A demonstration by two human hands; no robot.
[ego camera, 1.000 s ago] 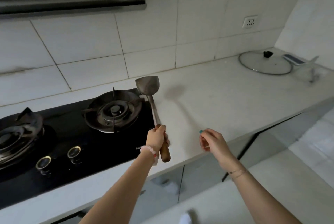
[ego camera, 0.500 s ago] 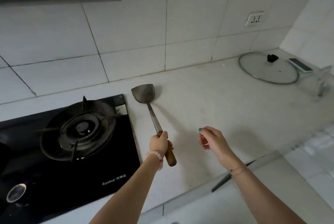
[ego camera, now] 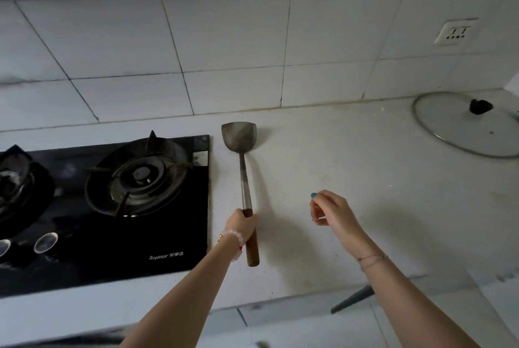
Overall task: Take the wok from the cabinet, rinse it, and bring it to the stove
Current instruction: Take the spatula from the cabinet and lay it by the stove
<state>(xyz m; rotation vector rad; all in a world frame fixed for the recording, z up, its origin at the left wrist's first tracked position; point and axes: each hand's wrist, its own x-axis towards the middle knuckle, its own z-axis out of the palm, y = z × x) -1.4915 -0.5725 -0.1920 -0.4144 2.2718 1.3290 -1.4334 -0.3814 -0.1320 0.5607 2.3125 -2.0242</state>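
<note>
The left hand (ego camera: 243,225) is wrapped around the wooden handle of a grey metal spatula (ego camera: 243,176) over the white surface (ego camera: 351,193), just beside the black glass 2-burner gas stove (ego camera: 179,229). The right hand (ego camera: 332,211) hovers loosely curled, empty. No wok is visible.

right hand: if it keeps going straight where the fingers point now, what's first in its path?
Probably the spatula shaft: the right hand points its loosely curled fingers left across bare countertop toward it. Depth is unclear, so it may pass above.
</note>
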